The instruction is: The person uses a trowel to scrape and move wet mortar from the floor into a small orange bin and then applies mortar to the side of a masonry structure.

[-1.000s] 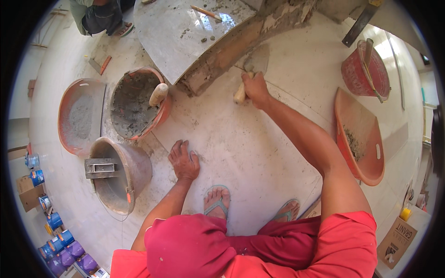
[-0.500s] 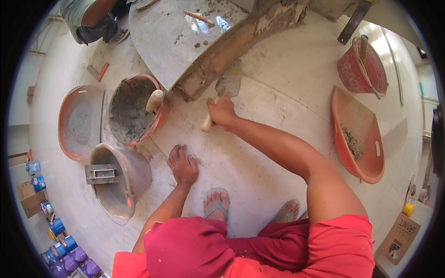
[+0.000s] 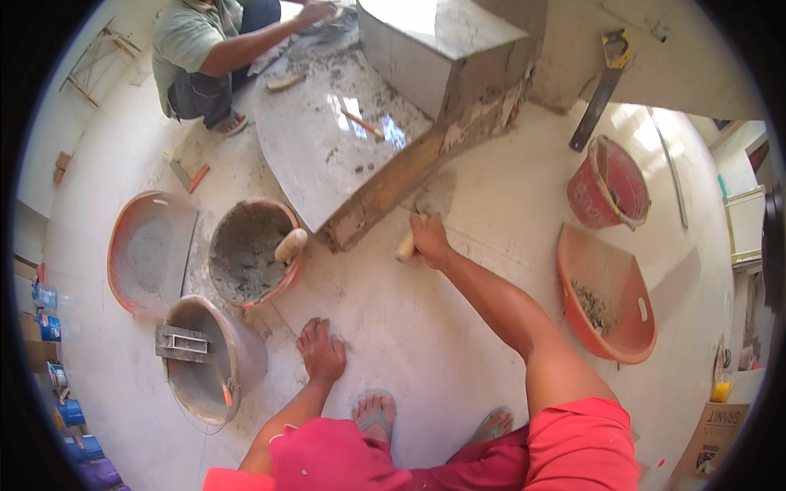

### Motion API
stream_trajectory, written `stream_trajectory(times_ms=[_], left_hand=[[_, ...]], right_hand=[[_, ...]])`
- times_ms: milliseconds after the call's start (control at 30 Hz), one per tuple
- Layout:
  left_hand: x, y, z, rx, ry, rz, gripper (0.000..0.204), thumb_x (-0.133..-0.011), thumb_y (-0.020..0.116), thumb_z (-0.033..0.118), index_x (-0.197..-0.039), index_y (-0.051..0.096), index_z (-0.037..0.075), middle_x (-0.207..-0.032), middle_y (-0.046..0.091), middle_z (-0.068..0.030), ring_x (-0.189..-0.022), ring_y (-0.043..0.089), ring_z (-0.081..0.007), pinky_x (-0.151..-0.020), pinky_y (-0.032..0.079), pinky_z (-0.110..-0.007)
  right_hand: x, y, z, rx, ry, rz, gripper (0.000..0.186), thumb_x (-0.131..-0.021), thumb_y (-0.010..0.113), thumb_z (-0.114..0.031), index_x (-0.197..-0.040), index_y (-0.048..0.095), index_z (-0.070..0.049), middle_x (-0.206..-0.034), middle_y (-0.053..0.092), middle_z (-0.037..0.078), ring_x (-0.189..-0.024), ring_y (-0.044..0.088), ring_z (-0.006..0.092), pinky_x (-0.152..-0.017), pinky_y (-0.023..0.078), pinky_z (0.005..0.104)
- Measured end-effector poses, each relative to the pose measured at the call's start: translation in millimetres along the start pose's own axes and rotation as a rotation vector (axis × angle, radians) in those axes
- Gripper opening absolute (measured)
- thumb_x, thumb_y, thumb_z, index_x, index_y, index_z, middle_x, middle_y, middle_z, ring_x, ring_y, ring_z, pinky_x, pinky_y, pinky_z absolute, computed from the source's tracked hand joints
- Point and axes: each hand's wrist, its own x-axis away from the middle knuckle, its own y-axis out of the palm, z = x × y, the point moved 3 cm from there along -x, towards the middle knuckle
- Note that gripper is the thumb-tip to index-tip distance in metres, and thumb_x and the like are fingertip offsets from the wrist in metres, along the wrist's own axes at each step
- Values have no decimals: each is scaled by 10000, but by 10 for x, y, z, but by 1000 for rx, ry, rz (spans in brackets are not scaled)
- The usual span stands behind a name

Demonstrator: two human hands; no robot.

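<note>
My right hand grips the wooden handle of a trowel. The trowel's grey blade lies low against the pale tiled floor, near the foot of a raised step. My left hand rests on the floor, fingers stretched out, holding nothing. Left of the step's corner stands an orange bucket of wet grey mortar, a wooden-handled tool leaning in it. Nearer me is a grey bucket with a metal float across its rim.
Orange scoops lie on the left and right. A red bucket and a handsaw are at far right. A co-worker squats beyond the step's grey slab, which bears a pencil-like stick and mortar crumbs.
My view has tilted up, showing more of the co-worker and slab. My right hand has moved the trowel rightward and farther along the step's foot. My left hand stays on the floor.
</note>
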Motion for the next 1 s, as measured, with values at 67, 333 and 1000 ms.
stream_trajectory(times_ms=[67, 333, 1000], left_hand=[[159, -319, -307, -80, -70, 10, 510, -896, 637, 211, -1371, 599, 30, -1447, 537, -210, -1383, 465, -404, -1148, 331, -555], [141, -304, -248, -59, -54, 40, 492, -876, 654, 205, -1337, 629, 37, -1433, 548, -189, -1364, 481, -386, -1125, 354, -541], [198, -246, -293, -93, -24, 97, 489, -869, 651, 203, -1331, 604, 46, -1412, 547, -177, -1330, 493, -387, -1099, 371, -534]], right_hand=[[366, 248, -299, -100, 71, -123, 609, -1037, 648, -313, -1425, 367, 63, -1270, 562, 248, -1002, 706, 338, -674, 679, 514], [772, -1528, -694, -81, -50, -182, 623, -1072, 647, -365, -1471, 329, -7, -1270, 486, 214, -984, 678, 341, -637, 688, 492], [2726, -3841, -1125, 1190, 1, 240, 644, -954, 660, -226, -1472, 442, 88, -1160, 697, 391, -1138, 677, 537, -992, 517, 616]])
